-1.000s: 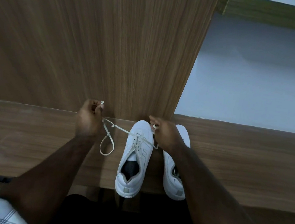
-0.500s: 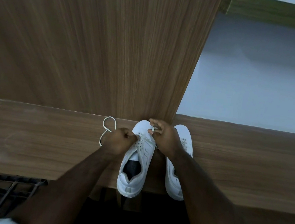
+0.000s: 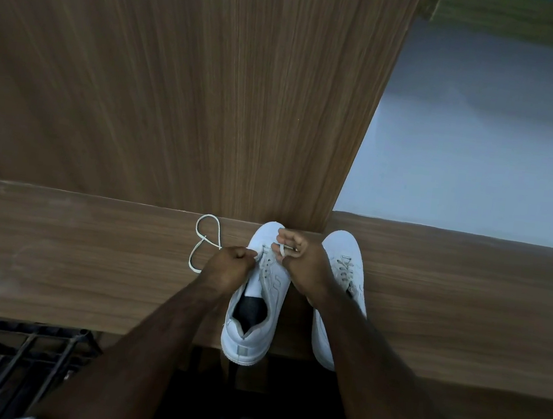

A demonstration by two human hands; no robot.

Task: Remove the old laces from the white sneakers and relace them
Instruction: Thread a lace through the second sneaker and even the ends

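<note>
At the counter's (image 3: 88, 274) back edge, both hands are pinching the lace (image 3: 208, 239) over the left sneaker (image 3: 258, 297), left hand (image 3: 229, 267) and right hand (image 3: 300, 260) fingers curled tight, ideally drawing both ends evenly through each eyelet.

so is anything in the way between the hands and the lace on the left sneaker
Nothing visible: the right hand pinches the lace over the left sneaker, and the left hand is at its eyelets.

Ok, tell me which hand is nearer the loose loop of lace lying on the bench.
Left. The left hand sits right beside the lace loop, at its right edge. The right hand is further off, over the toe of the left sneaker.
</note>
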